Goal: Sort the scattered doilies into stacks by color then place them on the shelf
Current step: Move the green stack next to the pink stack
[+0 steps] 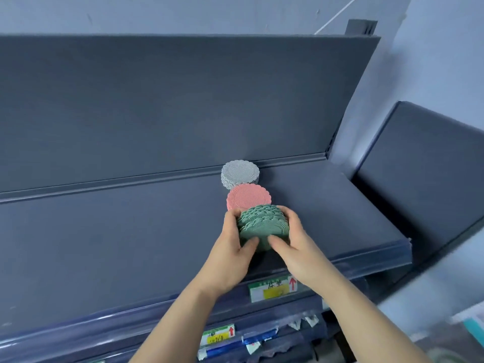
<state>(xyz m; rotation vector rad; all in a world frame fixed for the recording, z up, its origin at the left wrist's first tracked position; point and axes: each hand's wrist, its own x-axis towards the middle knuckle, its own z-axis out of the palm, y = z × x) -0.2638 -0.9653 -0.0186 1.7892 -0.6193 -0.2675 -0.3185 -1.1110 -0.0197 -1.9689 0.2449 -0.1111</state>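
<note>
Hands round green stack, shelf edge

Two doily stacks are carried by the dark grey shelf: a pink stack is set just beyond the fingers and the green stack gripped by them, and a grey stack is placed farther beyond, at the back ledge

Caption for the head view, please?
Left hand and right hand hold the green doily stack at the shelf, in front of pink stack and grey stack.
</note>
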